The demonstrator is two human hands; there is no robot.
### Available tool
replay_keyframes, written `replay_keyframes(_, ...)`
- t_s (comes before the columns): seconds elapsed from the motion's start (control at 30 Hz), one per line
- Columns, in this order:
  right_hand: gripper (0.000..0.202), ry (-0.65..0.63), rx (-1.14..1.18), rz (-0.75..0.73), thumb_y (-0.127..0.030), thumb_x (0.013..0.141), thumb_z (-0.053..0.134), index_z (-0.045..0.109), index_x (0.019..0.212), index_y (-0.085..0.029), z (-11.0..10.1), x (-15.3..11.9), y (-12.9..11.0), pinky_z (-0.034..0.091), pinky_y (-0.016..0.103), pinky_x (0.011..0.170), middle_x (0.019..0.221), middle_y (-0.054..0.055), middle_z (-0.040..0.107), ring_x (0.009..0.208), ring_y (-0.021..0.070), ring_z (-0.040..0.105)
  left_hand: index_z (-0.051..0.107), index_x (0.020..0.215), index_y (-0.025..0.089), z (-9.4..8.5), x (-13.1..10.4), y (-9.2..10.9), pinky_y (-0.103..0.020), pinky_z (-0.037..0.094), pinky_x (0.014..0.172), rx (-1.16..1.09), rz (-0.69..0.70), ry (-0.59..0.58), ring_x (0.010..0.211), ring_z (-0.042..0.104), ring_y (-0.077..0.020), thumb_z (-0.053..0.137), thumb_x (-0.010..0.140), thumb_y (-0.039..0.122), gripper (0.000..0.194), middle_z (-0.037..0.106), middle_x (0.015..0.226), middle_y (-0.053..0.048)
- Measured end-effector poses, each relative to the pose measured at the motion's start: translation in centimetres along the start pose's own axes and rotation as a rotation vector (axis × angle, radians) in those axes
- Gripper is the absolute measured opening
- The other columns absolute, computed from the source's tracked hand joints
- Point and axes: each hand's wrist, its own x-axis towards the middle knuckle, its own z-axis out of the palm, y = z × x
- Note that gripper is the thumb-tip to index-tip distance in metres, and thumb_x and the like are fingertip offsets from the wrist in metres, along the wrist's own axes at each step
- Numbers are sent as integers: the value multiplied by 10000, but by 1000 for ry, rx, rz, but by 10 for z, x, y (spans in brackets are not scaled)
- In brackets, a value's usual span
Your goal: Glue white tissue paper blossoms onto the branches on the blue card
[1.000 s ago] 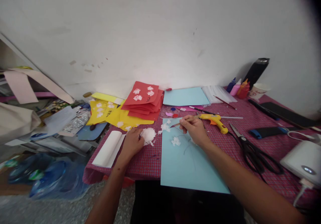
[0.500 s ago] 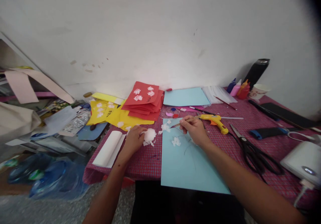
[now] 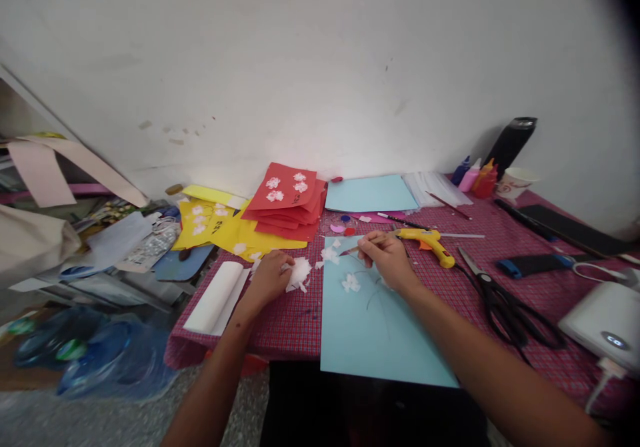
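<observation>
My right hand (image 3: 387, 260) is closed around a slim paintbrush (image 3: 351, 251). The brush's dark tip points left, at the white paper flower (image 3: 331, 254) near the top left corner of a light blue sheet (image 3: 373, 350). A second white flower (image 3: 351, 282) lies lower on the sheet, beside thin dark drawn lines. My left hand (image 3: 273, 275) rests on the checked cloth, its fingers bent and apart at the left edge of a heap of white paper pieces (image 3: 299, 273). Whether a piece is under those fingertips is hard to see.
A yellow glue gun (image 3: 427, 241) lies right of my right hand, with black scissors (image 3: 505, 300) beyond. Red cards (image 3: 285, 197), yellow sheets (image 3: 260, 235) and blue paper (image 3: 371, 193) stand behind. A white paper roll (image 3: 215, 298) is at left, paint bottles (image 3: 485, 179) at far right.
Hardly anything differs. My left hand has shifted very slightly at the white heap; the paintbrush stays by the upper flower.
</observation>
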Motion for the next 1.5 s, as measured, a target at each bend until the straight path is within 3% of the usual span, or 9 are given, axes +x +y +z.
replay_keyframes(0.37, 281, 3, 7, 10, -450, 818, 667, 580, 751, -191, 1, -1, -2, 374, 249, 443, 626, -9, 618, 455, 104, 493, 683, 843, 194, -12, -3, 10, -324, 459, 815, -93, -76, 114, 886, 613, -198, 524, 826, 212, 160, 682, 915, -50)
replay_keyframes(0.6, 277, 7, 10, 4, -432, 821, 667, 572, 729, -189, 1, -1, -6, 367, 245, 438, 608, -14, 612, 445, 99, 486, 730, 881, 201, -17, -7, 13, -326, 468, 839, -138, -88, 95, 907, 635, -204, 538, 847, 245, 200, 709, 942, -53)
replay_keyframes(0.77, 278, 3, 4, 7, -435, 820, 668, 573, 732, -189, 1, -1, -6, 365, 246, 437, 608, -14, 612, 446, 101, 488, 718, 812, 199, -24, -6, 19, -348, 467, 875, -161, -119, 148, 945, 622, -211, 571, 798, 227, 151, 697, 945, -59)
replay_keyframes(0.9, 269, -2, 21, 6, -432, 827, 665, 576, 748, -191, 1, 0, -4, 360, 244, 436, 611, -18, 612, 443, 100, 485, 693, 776, 193, -25, -6, 27, -328, 490, 809, -282, -204, 190, 895, 630, -201, 584, 771, 242, 119, 696, 919, -50)
replay_keyframes(1.07, 289, -30, 58, 11, -456, 829, 661, 578, 747, -191, 0, 0, -4, 371, 244, 453, 629, -11, 622, 459, 101, 491, 650, 780, 164, -10, 0, 44, -268, 512, 673, -722, -350, 181, 772, 659, -164, 608, 751, 260, 110, 719, 958, -62)
replay_keyframes(1.23, 275, -101, 129, 37, -455, 832, 662, 578, 787, -197, 0, -2, -6, 374, 239, 457, 656, -9, 648, 461, 101, 502, 578, 804, 169, 13, 12, 76, -220, 470, 506, -1152, -510, 183, 517, 600, -112, 643, 705, 278, 162, 642, 667, 19)
replay_keyframes(1.37, 275, -148, 89, 21, -449, 840, 658, 600, 760, -193, 2, -3, -8, 399, 249, 479, 669, -1, 649, 467, 100, 502, 559, 822, 168, 27, 17, 93, -226, 502, 526, -1269, -523, 163, 528, 583, -98, 680, 697, 311, 226, 634, 679, 15)
replay_keyframes(1.5, 335, -176, 13, 3, -475, 841, 645, 629, 680, -182, 5, -3, -10, 412, 256, 482, 677, 13, 639, 471, 98, 497, 572, 811, 170, 31, 15, 99, -262, 543, 573, -1268, -498, 124, 560, 573, -101, 712, 689, 337, 249, 610, 682, 21)
